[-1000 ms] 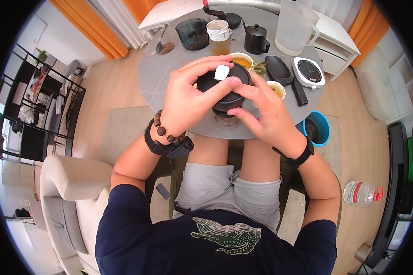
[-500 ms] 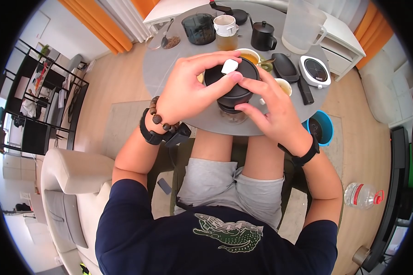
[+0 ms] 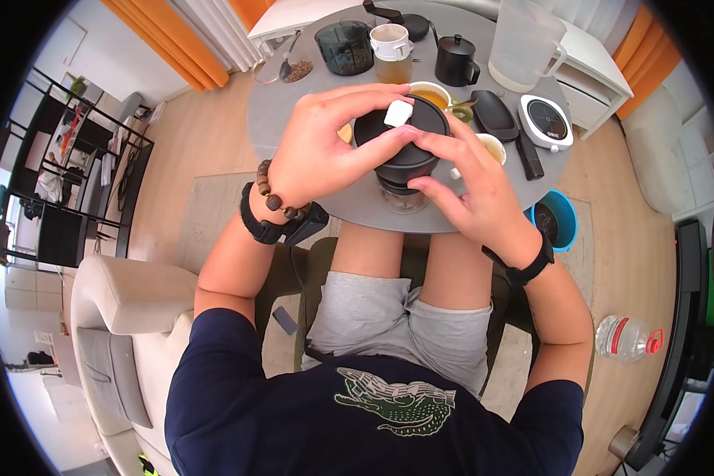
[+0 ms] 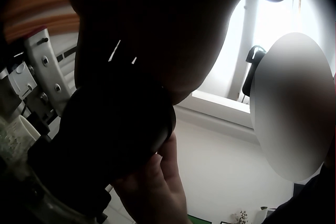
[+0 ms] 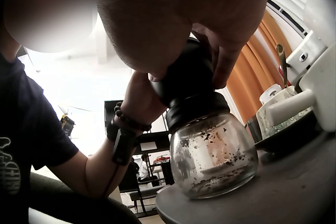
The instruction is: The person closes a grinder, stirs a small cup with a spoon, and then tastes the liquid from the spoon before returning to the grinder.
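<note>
A hand coffee grinder with a black top and a clear glass jar stands near the front edge of the round grey table. Dark specks cling inside the jar in the right wrist view. A small white piece sits on the black top. My left hand curls round the top from the left, thumb across its front edge. From the right, my right hand grips the black body, its forefinger near the left thumb. The left wrist view is mostly dark, the grinder a silhouette there.
Close behind the grinder are a bowl of orange liquid and a small cup. A white scale, a black pot, a large clear pitcher and a dark tinted container stand farther out. A blue bucket is below right.
In the head view, both hands and the grinder have shifted slightly right together with the table as the view moved. My hold on the grinder looks much the same.
</note>
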A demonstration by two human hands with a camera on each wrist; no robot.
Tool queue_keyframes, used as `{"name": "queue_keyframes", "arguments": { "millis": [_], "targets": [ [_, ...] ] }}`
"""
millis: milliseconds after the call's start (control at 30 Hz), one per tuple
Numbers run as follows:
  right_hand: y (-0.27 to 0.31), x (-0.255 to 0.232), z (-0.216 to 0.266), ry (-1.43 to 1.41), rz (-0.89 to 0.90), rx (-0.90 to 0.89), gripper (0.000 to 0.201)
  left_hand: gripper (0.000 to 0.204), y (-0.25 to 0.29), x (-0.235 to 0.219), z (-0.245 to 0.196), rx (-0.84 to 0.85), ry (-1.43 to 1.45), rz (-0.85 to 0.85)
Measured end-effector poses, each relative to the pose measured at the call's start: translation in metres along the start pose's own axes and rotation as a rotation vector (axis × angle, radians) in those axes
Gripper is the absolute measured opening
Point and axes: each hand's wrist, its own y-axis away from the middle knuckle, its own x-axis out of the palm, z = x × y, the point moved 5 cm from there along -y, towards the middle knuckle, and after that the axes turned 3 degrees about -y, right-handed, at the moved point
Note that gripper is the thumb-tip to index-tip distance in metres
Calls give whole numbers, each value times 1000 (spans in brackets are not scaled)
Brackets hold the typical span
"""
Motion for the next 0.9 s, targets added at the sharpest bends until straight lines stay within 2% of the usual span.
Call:
{"name": "queue_keyframes", "arguments": {
  "millis": [267,600,767,900],
  "targets": [
    [0,1,-1,-11,0,4,57,31,0,-2,-1,107,-106,21],
    [0,0,0,-21,-13,-9,59,34,2,0,-8,29,-81,5],
    [0,0,-1,-38,-11,-4,59,39,1,-5,-3,52,-6,147],
    [0,0,-1,-100,-6,25,59,39,0,-8,-1,24,47,188]
  ]
}}
